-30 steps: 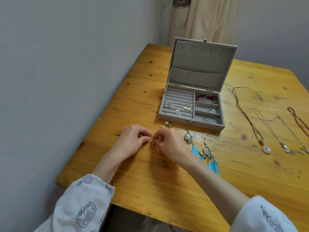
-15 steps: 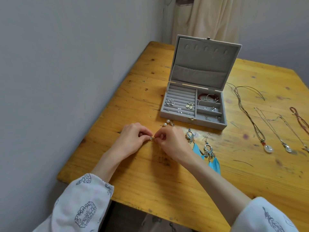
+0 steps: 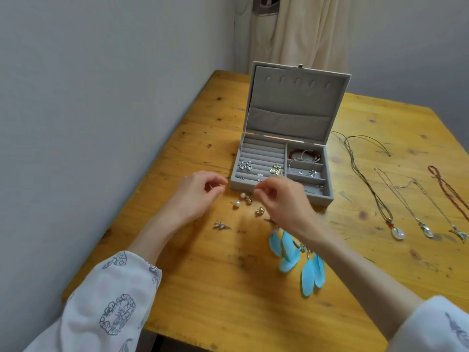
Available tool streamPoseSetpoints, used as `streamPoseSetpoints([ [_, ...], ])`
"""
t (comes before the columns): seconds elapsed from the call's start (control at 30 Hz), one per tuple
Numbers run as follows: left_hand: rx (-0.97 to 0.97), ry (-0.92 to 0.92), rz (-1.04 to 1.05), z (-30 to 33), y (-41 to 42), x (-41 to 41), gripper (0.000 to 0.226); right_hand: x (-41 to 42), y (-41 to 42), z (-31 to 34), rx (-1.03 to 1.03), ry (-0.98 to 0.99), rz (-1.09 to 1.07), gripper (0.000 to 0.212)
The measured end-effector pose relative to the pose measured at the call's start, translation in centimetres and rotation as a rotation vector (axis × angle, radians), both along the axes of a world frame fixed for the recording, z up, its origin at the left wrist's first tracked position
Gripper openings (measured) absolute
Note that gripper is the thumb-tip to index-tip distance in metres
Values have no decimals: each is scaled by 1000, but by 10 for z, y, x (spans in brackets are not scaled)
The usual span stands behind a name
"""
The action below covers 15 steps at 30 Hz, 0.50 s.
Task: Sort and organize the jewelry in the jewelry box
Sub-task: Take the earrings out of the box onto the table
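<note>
The grey jewelry box [image 3: 327, 199] stands open on the wooden table [image 3: 203, 288], with several small earrings in its ring rolls and a red bracelet [image 3: 304, 154] in a right compartment. My left hand [image 3: 193, 199] hovers just left of the box's front corner, thumb and forefinger pinching a tiny earring piece. My right hand [image 3: 281, 201] is at the box's front edge, its fingertips pinched on a small earring that is too small to make out. Below the hands lie pearl earrings [image 3: 237, 204], a gold earring [image 3: 259, 211] and a silver stud [image 3: 219, 225].
Blue feather earrings [image 3: 297, 257] lie under my right forearm. Three pendant necklaces [image 3: 397, 233] and a red bead strand [image 3: 449, 189] are spread on the table's right side. A wall runs along the left edge, and a curtain [image 3: 299, 29] hangs behind the box.
My hands, which met over one small earring near the table, have pulled apart and moved forward to the box's front. The small earrings they covered now show.
</note>
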<state>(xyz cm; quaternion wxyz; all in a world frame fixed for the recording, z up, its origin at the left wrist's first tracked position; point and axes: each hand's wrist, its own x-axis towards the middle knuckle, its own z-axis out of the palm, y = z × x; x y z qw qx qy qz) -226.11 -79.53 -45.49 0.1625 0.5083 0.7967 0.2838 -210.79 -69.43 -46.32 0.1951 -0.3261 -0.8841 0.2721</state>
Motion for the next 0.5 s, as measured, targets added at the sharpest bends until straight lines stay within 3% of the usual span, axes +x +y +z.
streamPoseSetpoints([
  [0.27,-10,204,-130,6,86,-1,24,1,86,-3,55,-76,-166,26],
  [0.5,-51,320,-216,-6,120,4,32,-5,95,-16,163,-202,-64,25],
])
